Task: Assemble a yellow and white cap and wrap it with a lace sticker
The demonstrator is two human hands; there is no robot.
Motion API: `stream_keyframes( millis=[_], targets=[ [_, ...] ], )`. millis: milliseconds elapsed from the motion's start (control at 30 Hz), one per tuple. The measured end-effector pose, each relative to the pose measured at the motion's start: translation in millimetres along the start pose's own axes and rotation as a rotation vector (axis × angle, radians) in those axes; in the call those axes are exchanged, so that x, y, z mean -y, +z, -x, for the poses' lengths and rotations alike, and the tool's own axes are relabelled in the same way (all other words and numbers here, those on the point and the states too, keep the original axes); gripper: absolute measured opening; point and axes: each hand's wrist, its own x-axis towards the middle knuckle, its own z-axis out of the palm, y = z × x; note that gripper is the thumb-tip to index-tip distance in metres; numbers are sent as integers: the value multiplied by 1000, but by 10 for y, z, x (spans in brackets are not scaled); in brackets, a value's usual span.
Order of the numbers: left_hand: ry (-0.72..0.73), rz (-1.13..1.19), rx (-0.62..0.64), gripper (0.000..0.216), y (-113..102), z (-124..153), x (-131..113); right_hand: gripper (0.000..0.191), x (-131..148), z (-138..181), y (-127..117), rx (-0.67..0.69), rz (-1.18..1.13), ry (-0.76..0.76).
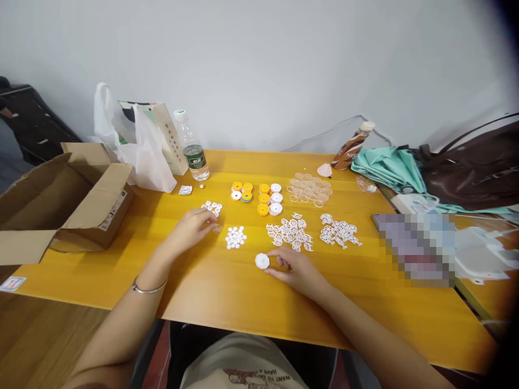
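Note:
My right hand (pixel 298 270) pinches a round white disc (pixel 262 261) by its edge between thumb and fingers, just over the table's near middle. The disc has a small raised centre. Farther left, my left hand (pixel 192 229) bends down with its fingertips together beside small clear rings (pixel 217 229) and a group of small white cup-like pieces (pixel 214 205). Whatever is between those fingertips is hidden. Between the hands lies a cluster of small white round pieces (pixel 235 237). White openwork leaf-shaped pieces (pixel 290 232) spread beyond my right hand, with a second pile (pixel 340 233) to their right.
Orange and white round reels (pixel 264 198) stand in groups behind, next to several clear rings (pixel 310 189). A water bottle (pixel 194 151), plastic bag (pixel 148 156) and open cardboard box (pixel 109 200) occupy the left. A brown bottle (pixel 352 147), green cloth (pixel 389 167) and bag (pixel 466 167) sit right.

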Motion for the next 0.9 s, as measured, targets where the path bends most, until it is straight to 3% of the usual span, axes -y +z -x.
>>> stream_keyframes(
  millis=[133,267,633,900],
  targets=[
    [-8,12,136,12,15,24,193,21,-4,7,4,-20,-16,1],
    [-9,42,177,11,64,16,213,20,-5,12,10,-20,-30,5],
    [-50,-5,167,11,74,-8,174,18,26,5,-3,-16,-27,4],
    [5,-87,131,14,75,-12,134,20,7,8,10,-40,-60,13]
  ],
)
